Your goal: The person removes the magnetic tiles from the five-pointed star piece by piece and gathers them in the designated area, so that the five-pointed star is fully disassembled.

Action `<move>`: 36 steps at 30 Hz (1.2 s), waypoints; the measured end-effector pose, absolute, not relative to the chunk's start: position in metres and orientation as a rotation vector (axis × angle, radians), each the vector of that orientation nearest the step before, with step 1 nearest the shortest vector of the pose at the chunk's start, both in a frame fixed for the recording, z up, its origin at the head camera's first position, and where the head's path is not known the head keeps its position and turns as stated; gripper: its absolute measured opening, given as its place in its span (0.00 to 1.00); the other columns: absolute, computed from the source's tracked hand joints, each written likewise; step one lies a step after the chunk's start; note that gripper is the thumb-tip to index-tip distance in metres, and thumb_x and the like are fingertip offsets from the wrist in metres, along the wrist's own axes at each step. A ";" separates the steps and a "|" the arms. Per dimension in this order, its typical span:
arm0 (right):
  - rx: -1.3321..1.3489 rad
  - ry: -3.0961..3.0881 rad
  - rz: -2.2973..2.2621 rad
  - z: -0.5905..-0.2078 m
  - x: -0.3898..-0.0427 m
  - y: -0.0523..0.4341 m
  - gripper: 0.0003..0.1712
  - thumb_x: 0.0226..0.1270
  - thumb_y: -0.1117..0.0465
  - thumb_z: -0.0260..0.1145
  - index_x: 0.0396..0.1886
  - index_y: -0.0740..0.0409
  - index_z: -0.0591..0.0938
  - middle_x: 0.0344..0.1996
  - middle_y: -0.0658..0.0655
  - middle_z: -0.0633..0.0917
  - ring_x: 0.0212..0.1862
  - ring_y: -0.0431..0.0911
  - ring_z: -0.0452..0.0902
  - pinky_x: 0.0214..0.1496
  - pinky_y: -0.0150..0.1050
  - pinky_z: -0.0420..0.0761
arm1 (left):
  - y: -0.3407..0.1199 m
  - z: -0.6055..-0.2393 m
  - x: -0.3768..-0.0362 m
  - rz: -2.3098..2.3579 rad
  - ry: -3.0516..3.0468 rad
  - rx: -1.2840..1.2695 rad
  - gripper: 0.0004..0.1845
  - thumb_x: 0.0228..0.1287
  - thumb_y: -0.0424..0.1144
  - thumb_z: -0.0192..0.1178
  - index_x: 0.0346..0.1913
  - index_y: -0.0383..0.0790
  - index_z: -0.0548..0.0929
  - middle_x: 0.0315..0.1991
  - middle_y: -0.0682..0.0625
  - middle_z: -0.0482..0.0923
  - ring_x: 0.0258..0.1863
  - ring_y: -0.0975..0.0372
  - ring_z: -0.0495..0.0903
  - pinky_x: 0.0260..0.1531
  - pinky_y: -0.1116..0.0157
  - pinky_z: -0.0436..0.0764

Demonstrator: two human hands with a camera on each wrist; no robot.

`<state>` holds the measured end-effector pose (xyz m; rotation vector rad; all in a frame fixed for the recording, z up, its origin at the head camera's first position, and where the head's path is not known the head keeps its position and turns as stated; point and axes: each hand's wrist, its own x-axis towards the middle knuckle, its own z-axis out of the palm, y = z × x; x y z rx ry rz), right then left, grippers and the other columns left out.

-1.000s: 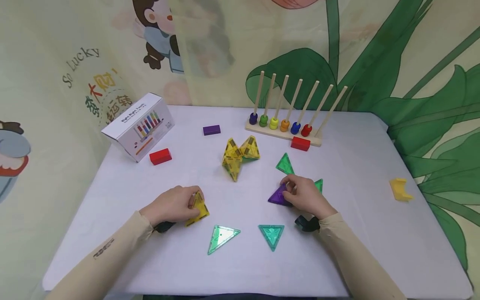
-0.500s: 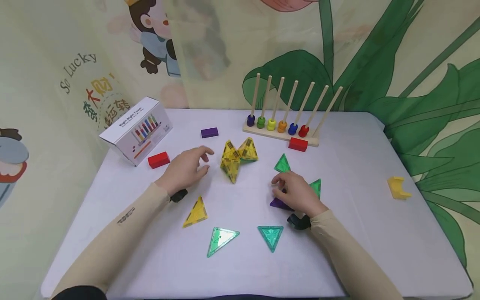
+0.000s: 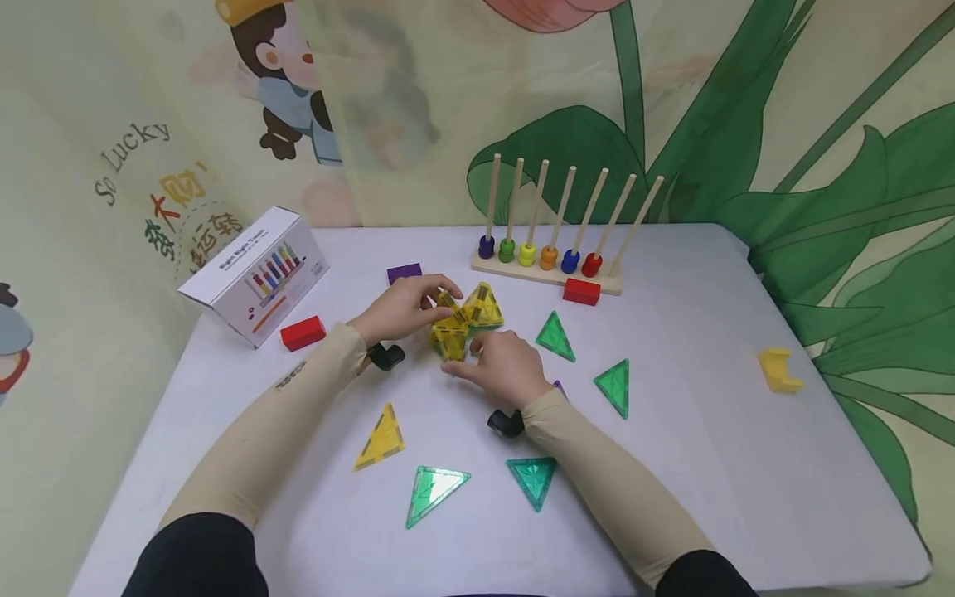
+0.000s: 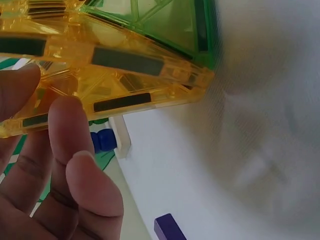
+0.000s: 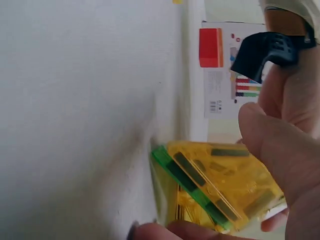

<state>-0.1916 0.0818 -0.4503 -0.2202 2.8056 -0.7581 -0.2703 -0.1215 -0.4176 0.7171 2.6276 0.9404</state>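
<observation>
A cluster of yellow magnetic tiles [image 3: 451, 338], joined into pointed shapes, stands near the table's middle. Green tiles form part of it, as the left wrist view shows with a green tile [image 4: 165, 25] beside the yellow ones. My left hand [image 3: 399, 310] holds the cluster's left side between thumb and fingers. Close by on the near right, my right hand [image 3: 509, 366] has its thumb and fingers spread around the cluster; whether they touch it cannot be told. A purple tile [image 3: 559, 388] is mostly hidden by the right wrist.
Loose triangles lie nearer me: a yellow tile [image 3: 382, 438], a clear green tile [image 3: 434, 495] and a teal tile [image 3: 533, 481]. Two green tiles [image 3: 555, 337] lie right. Behind stand a peg rack [image 3: 548, 264] and a box [image 3: 257, 274]; red blocks [image 3: 303, 333] lie near them.
My left hand let go of the loose yellow triangle and moved up to the yellow cluster. My right hand left the purple tile and moved left to the cluster.
</observation>
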 end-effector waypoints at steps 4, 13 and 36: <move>-0.187 2.853 -0.745 -0.451 -0.192 0.074 0.34 0.55 0.26 0.73 0.40 0.52 0.88 0.27 0.50 0.86 0.32 0.46 0.79 0.33 0.38 0.77 | -0.119 -0.420 -0.269 0.972 2.630 0.727 0.13 0.73 0.40 0.65 0.57 0.46 0.82 0.51 0.47 0.85 0.43 0.55 0.81 0.43 0.61 0.80; -0.213 2.807 -0.798 -0.451 -0.194 0.076 0.27 0.63 0.41 0.76 0.52 0.54 0.85 0.26 0.50 0.83 0.32 0.46 0.78 0.33 0.37 0.74 | -0.125 -0.423 -0.257 1.120 2.612 0.568 0.11 0.74 0.41 0.64 0.55 0.46 0.82 0.51 0.46 0.85 0.40 0.55 0.82 0.39 0.64 0.81; -0.377 2.752 -0.911 -0.454 -0.206 0.092 0.21 0.65 0.67 0.72 0.58 0.57 0.82 0.47 0.55 0.86 0.49 0.51 0.79 0.61 0.49 0.83 | -0.136 -0.435 -0.226 1.512 2.427 0.227 0.15 0.76 0.38 0.61 0.61 0.45 0.78 0.52 0.40 0.86 0.41 0.46 0.87 0.49 0.54 0.89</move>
